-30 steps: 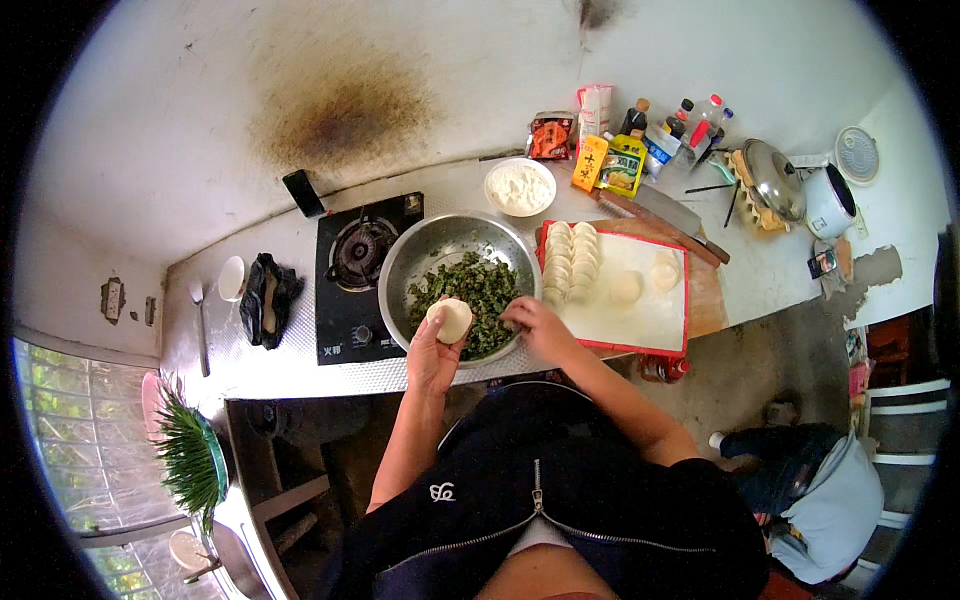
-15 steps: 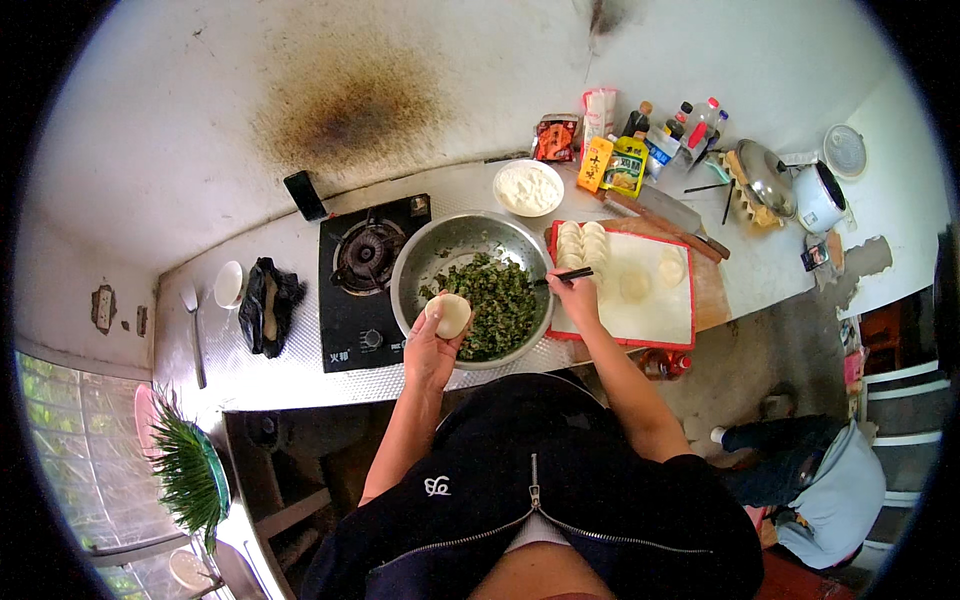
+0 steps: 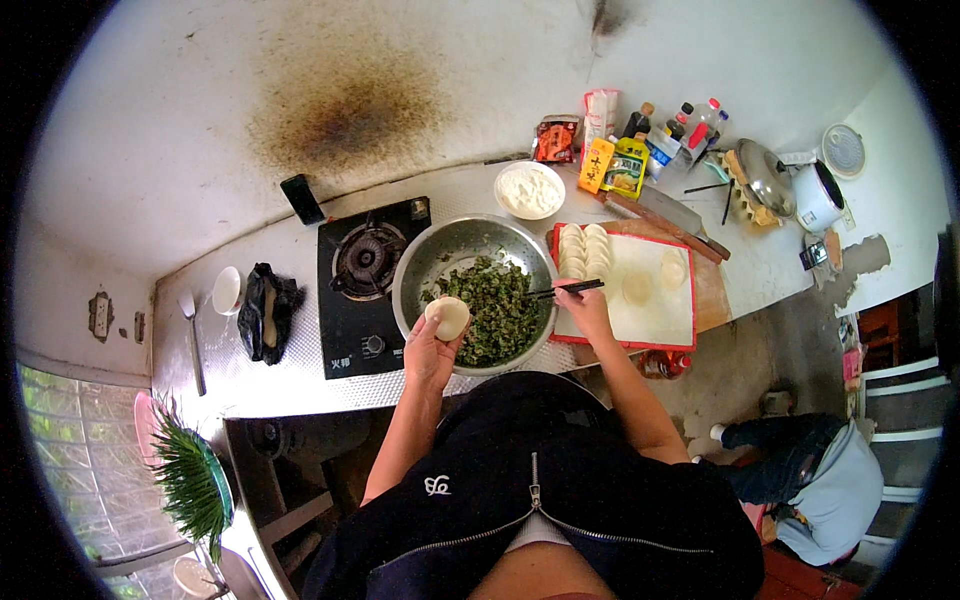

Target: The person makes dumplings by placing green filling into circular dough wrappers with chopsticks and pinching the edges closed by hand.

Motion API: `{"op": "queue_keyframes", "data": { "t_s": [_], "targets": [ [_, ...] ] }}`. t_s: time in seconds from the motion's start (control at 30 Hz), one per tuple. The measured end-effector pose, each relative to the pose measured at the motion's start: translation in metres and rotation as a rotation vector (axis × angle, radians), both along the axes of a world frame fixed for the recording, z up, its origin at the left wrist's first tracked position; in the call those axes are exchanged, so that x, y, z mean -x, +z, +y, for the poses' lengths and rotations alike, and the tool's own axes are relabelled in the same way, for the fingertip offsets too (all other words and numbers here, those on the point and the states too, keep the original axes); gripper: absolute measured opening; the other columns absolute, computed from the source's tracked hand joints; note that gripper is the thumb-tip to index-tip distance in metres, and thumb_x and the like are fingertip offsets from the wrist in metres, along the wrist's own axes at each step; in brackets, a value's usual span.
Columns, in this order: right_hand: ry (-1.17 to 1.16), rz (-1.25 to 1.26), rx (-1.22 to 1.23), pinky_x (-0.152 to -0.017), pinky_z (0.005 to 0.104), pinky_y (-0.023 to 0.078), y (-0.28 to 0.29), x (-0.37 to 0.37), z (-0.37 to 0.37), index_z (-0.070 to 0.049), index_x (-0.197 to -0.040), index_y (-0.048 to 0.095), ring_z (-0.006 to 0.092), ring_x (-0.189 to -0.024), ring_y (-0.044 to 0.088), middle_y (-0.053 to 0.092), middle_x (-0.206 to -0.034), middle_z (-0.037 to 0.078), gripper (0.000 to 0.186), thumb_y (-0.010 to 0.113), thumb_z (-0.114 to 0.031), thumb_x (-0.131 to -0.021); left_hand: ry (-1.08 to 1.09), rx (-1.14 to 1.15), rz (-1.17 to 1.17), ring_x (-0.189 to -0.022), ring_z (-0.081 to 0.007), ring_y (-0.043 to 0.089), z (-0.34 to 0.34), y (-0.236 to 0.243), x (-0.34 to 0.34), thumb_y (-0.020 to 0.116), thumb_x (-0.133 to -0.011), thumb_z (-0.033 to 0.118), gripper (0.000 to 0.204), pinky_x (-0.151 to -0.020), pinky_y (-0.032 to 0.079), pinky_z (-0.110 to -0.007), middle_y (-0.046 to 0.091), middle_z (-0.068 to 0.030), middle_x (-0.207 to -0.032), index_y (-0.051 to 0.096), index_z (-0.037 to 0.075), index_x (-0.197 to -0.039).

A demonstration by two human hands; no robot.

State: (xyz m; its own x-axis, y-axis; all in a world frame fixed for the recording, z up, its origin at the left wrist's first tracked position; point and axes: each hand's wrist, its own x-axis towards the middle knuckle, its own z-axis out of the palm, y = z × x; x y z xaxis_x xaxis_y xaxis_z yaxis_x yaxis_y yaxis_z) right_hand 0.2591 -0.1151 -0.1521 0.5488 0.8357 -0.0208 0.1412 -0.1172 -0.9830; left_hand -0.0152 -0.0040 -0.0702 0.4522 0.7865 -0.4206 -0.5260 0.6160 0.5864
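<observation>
Steel basin (image 3: 425, 262) stands on the tabletop (image 3: 270, 385), chopped green filling (image 3: 497, 310) inside. Left hand (image 3: 430, 352) holds a round pale dough wrapper (image 3: 453, 317) at the basin's near left rim. Right hand (image 3: 588, 312) grips dark chopsticks (image 3: 582, 286) across the right rim, tips at the filling; contact cannot be confirmed. Folded dumplings (image 3: 584, 252) lie in two rows on a red-edged board (image 3: 655, 328), right of the basin. Black stove (image 3: 340, 335) sits just left.
</observation>
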Motion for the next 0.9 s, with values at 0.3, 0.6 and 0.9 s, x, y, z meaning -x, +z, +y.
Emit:
{"op": "queue_keyframes", "data": {
  "t_s": [0.3,0.6,0.9],
  "targets": [
    [0.01,0.116,0.024,-0.068,0.0266,0.055,-0.006,0.009,-0.003,0.002,-0.104,0.066,0.0142,-0.077,0.068,0.068,-0.086,0.008,0.017,0.06,-0.007,-0.091,-0.018,0.021,0.061,-0.106,-0.0245,0.062,-0.005,0.0,-0.005,0.05,-0.098,0.012,0.028,-0.089,0.053,-0.036,0.062,-0.0117,-0.118,0.057,0.001,-0.122],
    [-0.167,0.536,-0.001,-0.076,0.0305,0.058,-0.025,0.016,-0.012,0.007,-0.106,0.063,0.02,-0.085,0.066,0.066,-0.099,0.012,0.02,0.062,-0.004,-0.089,0.004,-0.008,0.074,-0.105,-0.0227,0.062,-0.002,-0.018,-0.013,0.053,-0.096,0.012,0.027,-0.088,0.053,-0.036,0.062,-0.0101,-0.117,0.058,0.002,-0.121],
    [-0.196,0.851,-0.057,-0.077,0.0327,0.059,-0.026,0.024,-0.016,0.006,-0.106,0.062,0.0248,-0.086,0.067,0.065,-0.098,0.012,0.023,0.065,-0.006,-0.087,0.036,0.017,0.122,-0.115,-0.0289,0.057,-0.001,-0.024,-0.014,0.05,-0.096,0.008,0.032,-0.096,0.05,-0.043,0.058,-0.0144,-0.124,0.051,-0.001,-0.126]
  ]
}}
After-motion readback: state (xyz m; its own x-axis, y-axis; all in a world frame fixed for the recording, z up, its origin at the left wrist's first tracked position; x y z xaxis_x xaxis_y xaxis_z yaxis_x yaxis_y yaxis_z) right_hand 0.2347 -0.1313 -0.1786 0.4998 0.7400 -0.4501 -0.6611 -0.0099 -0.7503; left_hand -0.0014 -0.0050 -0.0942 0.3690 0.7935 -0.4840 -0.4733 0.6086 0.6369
